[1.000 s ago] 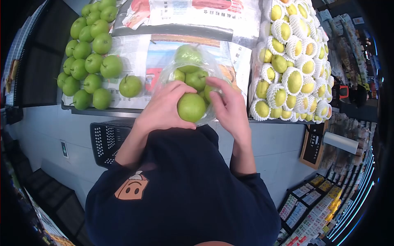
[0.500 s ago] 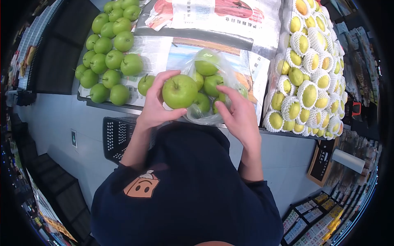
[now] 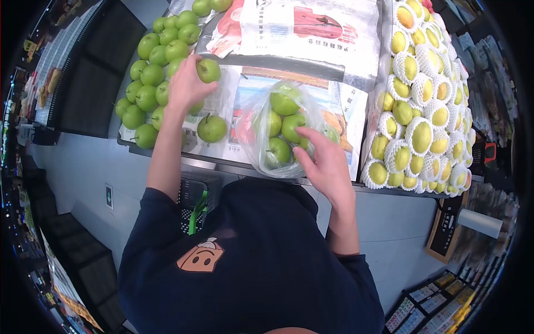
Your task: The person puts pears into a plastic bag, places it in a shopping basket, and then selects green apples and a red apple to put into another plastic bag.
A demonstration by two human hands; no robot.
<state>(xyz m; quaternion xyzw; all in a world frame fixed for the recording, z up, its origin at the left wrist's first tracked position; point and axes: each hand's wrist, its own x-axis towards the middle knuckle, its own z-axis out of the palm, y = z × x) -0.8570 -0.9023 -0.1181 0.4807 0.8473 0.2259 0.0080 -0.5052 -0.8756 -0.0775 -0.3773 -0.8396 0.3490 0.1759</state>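
Note:
My left hand (image 3: 186, 86) reaches over the loose green apples at the left, its thumb and fingers curled round one green apple (image 3: 208, 70). Just below it, a single green apple (image 3: 212, 128) rests on the newspaper. A clear plastic bag (image 3: 250, 131) with several green apples (image 3: 285, 99) in it stands with its mouth facing up in the middle of the display. At the bag's right side, my right hand (image 3: 325, 167) grips the plastic with thumb and forefinger; its other fingers are partly hidden.
Several green apples (image 3: 147, 97) fill the display's left side. Newspaper (image 3: 311, 28) lines the middle. On the right are yellow-green fruits (image 3: 420, 133) in white foam nets. A dark shopping basket (image 3: 192, 195) with a green handle sits below the display's edge.
My left hand has carried the green apple from beside the bag up and left to the loose apples. My right hand stays at the bag. The view has shifted slightly.

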